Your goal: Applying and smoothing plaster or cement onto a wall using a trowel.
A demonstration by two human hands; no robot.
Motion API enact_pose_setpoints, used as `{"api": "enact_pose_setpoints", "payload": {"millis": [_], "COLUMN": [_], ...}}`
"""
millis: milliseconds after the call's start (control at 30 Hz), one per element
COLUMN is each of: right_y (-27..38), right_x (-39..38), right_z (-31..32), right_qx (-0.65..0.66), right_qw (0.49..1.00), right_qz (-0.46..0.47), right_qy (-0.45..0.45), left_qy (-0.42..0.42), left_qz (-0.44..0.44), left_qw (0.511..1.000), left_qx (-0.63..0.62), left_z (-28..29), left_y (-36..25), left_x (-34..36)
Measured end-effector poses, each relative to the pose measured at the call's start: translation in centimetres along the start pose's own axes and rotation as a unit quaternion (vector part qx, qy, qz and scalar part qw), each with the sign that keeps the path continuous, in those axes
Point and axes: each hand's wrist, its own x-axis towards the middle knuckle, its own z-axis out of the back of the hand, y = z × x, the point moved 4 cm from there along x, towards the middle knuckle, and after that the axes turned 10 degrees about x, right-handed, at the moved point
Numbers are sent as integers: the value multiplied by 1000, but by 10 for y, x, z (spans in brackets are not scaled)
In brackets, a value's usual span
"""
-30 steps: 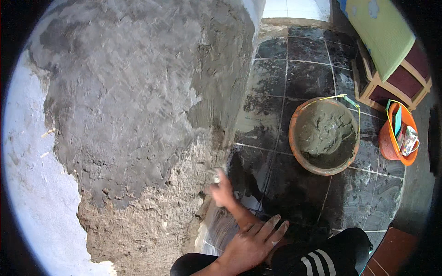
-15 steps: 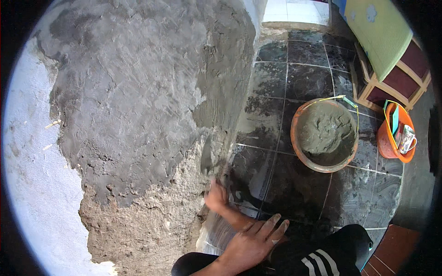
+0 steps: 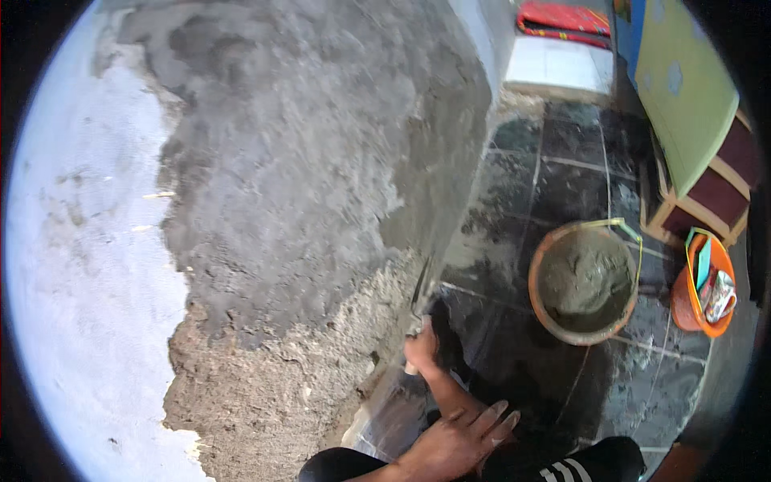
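Observation:
My right hand (image 3: pixel 422 347) is closed round the pale handle of a trowel (image 3: pixel 421 291). The narrow-looking blade points away from me, beside the wall's lower edge where it meets the floor; whether it touches the wall I cannot tell. Wet grey mortar (image 3: pixel 281 153) covers much of the wall, with a rough, bare patch (image 3: pixel 273 402) below it. My left hand (image 3: pixel 459 442) lies across my right forearm, fingers stretched out and holding nothing. To the right, an orange-rimmed bucket (image 3: pixel 536 299) holds more grey mortar (image 3: pixel 585 277).
Dark, mortar-smeared tiles (image 3: pixel 502 345) form the floor. A smaller orange bucket (image 3: pixel 683 304) with packets inside stands at far right, near a wooden frame (image 3: pixel 707 201) and a leaning pale green panel (image 3: pixel 689 96). Folded red cloth (image 3: pixel 562 22) lies on a white step (image 3: pixel 558 64).
The view has shifted, so the wall and buckets sit further right in the picture. The trowel blade has turned more edge-on, nearer the wall's foot. My left hand stays over the right forearm.

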Motion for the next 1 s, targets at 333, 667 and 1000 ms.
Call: {"api": "enact_pose_setpoints", "payload": {"millis": [333,667,1000], "right_y": [29,-29,275], "right_x": [-121,-106,41], "right_z": [-9,87,274], "right_qx": [33,-247,-474], "right_qw": [976,896,781], "right_qz": [94,104,254], "right_qy": [192,354,318], "left_qy": [16,17,-51], "left_qz": [-11,-26,-67], "left_qw": [1000,998,994], "left_qx": [-13,-55,-74], "left_z": [-8,23,3], "left_y": [-10,-11,-24], "left_x": [1,7,16]}}
